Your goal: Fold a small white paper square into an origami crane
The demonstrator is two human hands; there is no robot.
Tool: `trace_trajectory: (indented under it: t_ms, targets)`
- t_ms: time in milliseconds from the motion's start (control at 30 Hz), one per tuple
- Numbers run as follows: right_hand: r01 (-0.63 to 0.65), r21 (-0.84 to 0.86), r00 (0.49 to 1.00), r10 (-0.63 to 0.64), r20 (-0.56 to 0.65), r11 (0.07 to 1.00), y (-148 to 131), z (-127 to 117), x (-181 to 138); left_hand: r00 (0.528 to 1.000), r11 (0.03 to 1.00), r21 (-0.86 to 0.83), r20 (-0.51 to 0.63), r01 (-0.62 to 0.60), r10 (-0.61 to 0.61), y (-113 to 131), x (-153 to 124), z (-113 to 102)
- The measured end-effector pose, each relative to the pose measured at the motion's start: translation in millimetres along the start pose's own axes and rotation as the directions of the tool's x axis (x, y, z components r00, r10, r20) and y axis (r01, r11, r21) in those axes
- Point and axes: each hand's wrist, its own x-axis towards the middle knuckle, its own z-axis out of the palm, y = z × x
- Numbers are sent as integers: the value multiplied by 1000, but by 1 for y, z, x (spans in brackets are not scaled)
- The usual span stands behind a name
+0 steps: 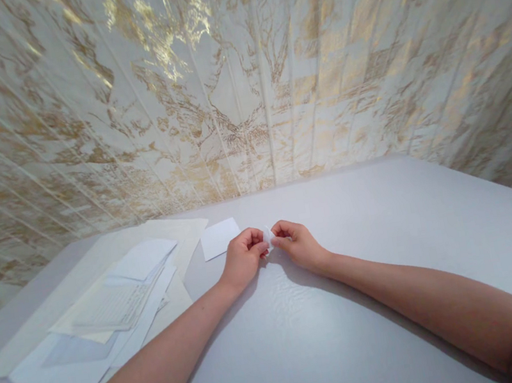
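My left hand (243, 258) and my right hand (297, 243) meet at the middle of a white table (367, 251). Both are closed in a pinch on one small white piece of paper (267, 236) held between their fingertips, just above the tabletop. A small white square of paper (219, 237) lies flat on the table just left of my left hand.
A pile of white and cream sheets (109, 305) spreads over the left part of the table, down to its front-left corner. A white wall with a gold marbled pattern (240, 90) rises right behind the table's far edge.
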Motion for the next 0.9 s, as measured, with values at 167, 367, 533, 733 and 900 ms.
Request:
trace_trajectory:
  t_ms: [167,367,533,733,900]
  targets:
    - [-105,82,994,107,-22,991,5,5,-2,999,997,-54,13,51,-51,-1,-3,4]
    - [-79,-104,996,74,-57,991,3,5,0,997,999,39,-73,-11,14,-6,0,3]
    - [-48,-224,998,56,30,974,0,5,3,993,998,56,-122,17,-10,-5,5,0]
    - [-61,-314,998,61,-12,948,-4,7,10,999,999,-8,-27,42,-43,0,11,-5]
    - [-39,-293,999,42,6,955,-3,3,11,999,999,-47,41,26,-24,4,13,-12]
